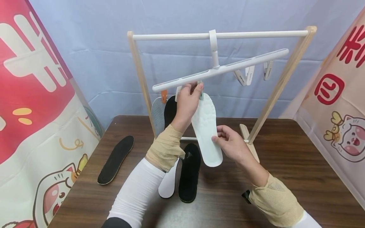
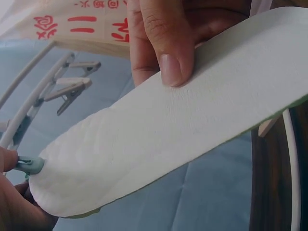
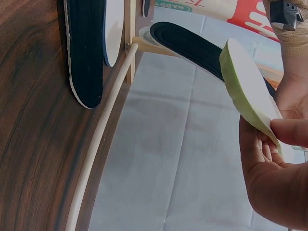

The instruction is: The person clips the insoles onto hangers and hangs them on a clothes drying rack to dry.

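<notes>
From where I'm standing, a white insole (image 1: pixel 207 133) sits mid-frame in the head view, just below a tilted white hanger (image 1: pixel 219 71). At its top end, the left hand (image 1: pixel 187 106) has its fingers pinched together on a pale green clip (image 2: pixel 31 165). Right of centre, the right hand (image 1: pixel 232 145) has thumb and fingers closed on the insole's edge. To the left a grey insole (image 1: pixel 157 114) hangs from an orange clip (image 1: pixel 163 96); a black insole (image 1: pixel 116 160) lies on the tabletop (image 1: pixel 302 177) at lower left.
</notes>
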{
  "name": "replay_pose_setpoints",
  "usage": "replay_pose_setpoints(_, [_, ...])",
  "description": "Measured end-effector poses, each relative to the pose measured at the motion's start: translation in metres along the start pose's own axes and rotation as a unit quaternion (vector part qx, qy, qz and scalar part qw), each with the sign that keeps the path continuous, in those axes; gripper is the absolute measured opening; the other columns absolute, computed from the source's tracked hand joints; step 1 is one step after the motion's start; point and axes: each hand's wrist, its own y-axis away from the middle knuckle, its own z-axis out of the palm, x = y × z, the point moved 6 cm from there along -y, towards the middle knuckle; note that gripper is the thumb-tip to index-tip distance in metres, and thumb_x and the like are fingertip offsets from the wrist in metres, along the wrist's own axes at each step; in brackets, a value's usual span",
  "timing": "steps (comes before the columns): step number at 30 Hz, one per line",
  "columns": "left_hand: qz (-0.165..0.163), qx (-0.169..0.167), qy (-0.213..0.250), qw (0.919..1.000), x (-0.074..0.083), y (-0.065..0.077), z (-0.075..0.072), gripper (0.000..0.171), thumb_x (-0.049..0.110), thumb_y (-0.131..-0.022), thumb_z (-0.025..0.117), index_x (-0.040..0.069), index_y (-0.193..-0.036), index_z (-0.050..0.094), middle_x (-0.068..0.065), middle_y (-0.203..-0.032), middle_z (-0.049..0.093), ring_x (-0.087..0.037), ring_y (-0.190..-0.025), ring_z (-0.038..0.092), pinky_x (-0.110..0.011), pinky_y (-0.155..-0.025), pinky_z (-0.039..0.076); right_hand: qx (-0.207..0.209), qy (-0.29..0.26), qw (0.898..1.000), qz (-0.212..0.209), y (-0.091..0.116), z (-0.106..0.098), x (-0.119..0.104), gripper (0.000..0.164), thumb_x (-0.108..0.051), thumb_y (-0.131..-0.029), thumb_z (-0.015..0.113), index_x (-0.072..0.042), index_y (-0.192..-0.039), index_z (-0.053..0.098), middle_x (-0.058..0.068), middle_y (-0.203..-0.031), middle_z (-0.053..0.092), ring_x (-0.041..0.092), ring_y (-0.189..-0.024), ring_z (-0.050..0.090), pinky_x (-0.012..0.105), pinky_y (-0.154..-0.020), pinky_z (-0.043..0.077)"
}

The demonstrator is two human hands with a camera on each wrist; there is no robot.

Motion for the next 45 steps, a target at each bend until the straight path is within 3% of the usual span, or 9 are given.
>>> replay_pose_setpoints(8, [0.013,-0.039,-0.012,0.9991,-0.005,0.006,-0.001,0.04,0.024,-0.103,0.062,0.005,-0.138,0.059,-0.01,-0.12,0.067,-0.014,-0.101,0.061,-0.025,-0.084,0.05,-0.006,0.001,1.0,-0.003,0.0,0.003,-0.004,0.033,-0.007,-0.1,0.059,0.005,-0.13,0.054,0.023,-0.115,0.066,0.022,-0.097,0.066,0.03,-0.082,0.052])
replay_pose_setpoints(15, [0.007,-0.059,-0.039,0.9975,-0.018,0.014,-0.006,0.043,0.025,-0.101,0.064,0.004,-0.138,0.059,-0.011,-0.13,0.066,-0.021,-0.11,0.064,-0.033,-0.088,0.054,-0.009,0.007,1.0,-0.004,-0.001,0.005,-0.004,0.035,-0.007,-0.1,0.06,0.005,-0.132,0.052,0.024,-0.118,0.066,0.027,-0.101,0.066,0.034,-0.085,0.053])
replay_pose_setpoints(20, [-0.009,-0.058,-0.051,0.997,-0.026,0.023,-0.01,0.041,0.029,-0.1,0.066,0.007,-0.134,0.061,-0.01,-0.123,0.069,-0.019,-0.098,0.066,-0.031,-0.077,0.055,-0.012,0.018,1.0,0.003,-0.003,0.006,-0.002,0.037,-0.007,-0.1,0.06,0.004,-0.134,0.052,0.024,-0.121,0.066,0.029,-0.104,0.066,0.035,-0.086,0.052])
replay_pose_setpoints(26, [-0.02,-0.064,-0.032,0.9972,-0.038,0.035,-0.015,0.04,0.025,-0.099,0.068,0.005,-0.132,0.06,-0.012,-0.114,0.072,-0.019,-0.086,0.068,-0.029,-0.068,0.056,-0.013,0.036,0.999,-0.005,-0.004,0.008,-0.002,0.037,-0.006,-0.1,0.061,0.004,-0.134,0.052,0.023,-0.118,0.067,0.029,-0.101,0.065,0.033,-0.082,0.051])
replay_pose_setpoints(38, [-0.061,-0.082,-0.006,0.9947,-0.059,0.056,-0.022,0.038,0.018,-0.097,0.069,0.001,-0.128,0.058,-0.015,-0.115,0.073,-0.02,-0.092,0.071,-0.029,-0.074,0.057,-0.024,0.044,0.999,-0.019,-0.003,0.007,-0.002,0.035,-0.009,-0.1,0.062,0.004,-0.131,0.055,0.021,-0.115,0.068,0.028,-0.103,0.065,0.028,-0.082,0.05])
replay_pose_setpoints(45, [-0.095,-0.1,0.024,0.9902,-0.071,0.068,-0.022,0.036,0.013,-0.097,0.069,-0.002,-0.128,0.057,-0.018,-0.115,0.072,-0.019,-0.094,0.07,-0.031,-0.077,0.058,-0.032,0.071,0.997,-0.004,-0.002,-0.001,0.002,0.035,-0.017,-0.102,0.061,0.002,-0.131,0.055,0.019,-0.117,0.067,0.03,-0.11,0.064,0.037,-0.089,0.051])
